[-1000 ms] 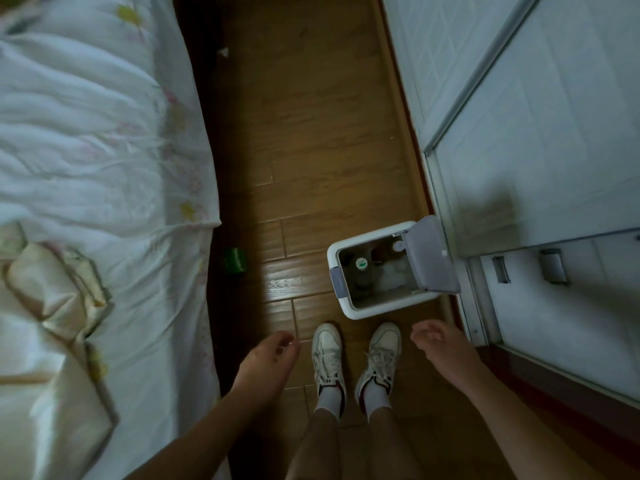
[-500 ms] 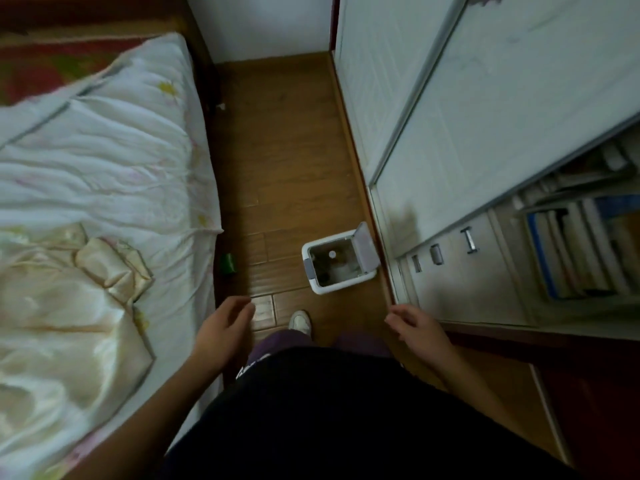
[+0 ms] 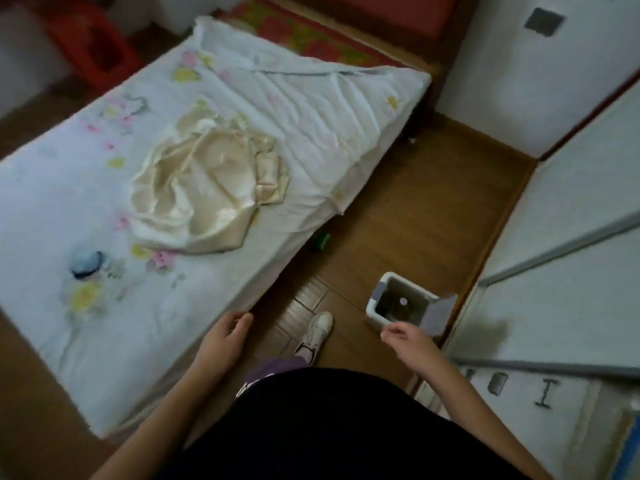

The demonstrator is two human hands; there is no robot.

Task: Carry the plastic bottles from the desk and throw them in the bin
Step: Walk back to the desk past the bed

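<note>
I'm standing on the floor [image 3: 398, 202] and looking down. The bed [image 3: 311, 39] is taking up most of the view, stretching ahead & to the left of my L hand [image 3: 225, 341], w/ a white flowered quilt [image 3: 86, 323] lying over it. The white wardrobe doors [image 3: 571, 220] are running along to the right of my R hand [image 3: 407, 341]. The drawers [image 3: 519, 386] w/ dark handles are sitting below them, beside my R forearm. The floor is showing as a strip btw bed & doors, ahead of both hands. A crumpled cream satin cloth [image 3: 201, 188] is lying on the quilt, well ahead of the L hand.

The L hand is hanging at the bed's near edge, fingers loosely curled & holding nothing. I can't tell if it's touching the quilt. The R hand is hovering w/ fingers loosely bent, also holding nothing.

The bin [image 3: 373, 308] is sitting on the floor just ahead of the R hand, near the doors. Its grey lid [image 3: 441, 315] is standing open on the wardrobe side. My white shoe [image 3: 317, 332] is showing btw the two hands. A round blue thing [image 3: 86, 265], blurred, is lying on the quilt far left of the L hand. A small green thing [image 3: 320, 242] is lying on the floor against the bed's side, ahead of both hands. The plastic bottles [image 3: 398, 308] are lying inside the bin. Only one white cap [image 3: 403, 301] is showing plainly, the rest being too dim to make out.
</note>
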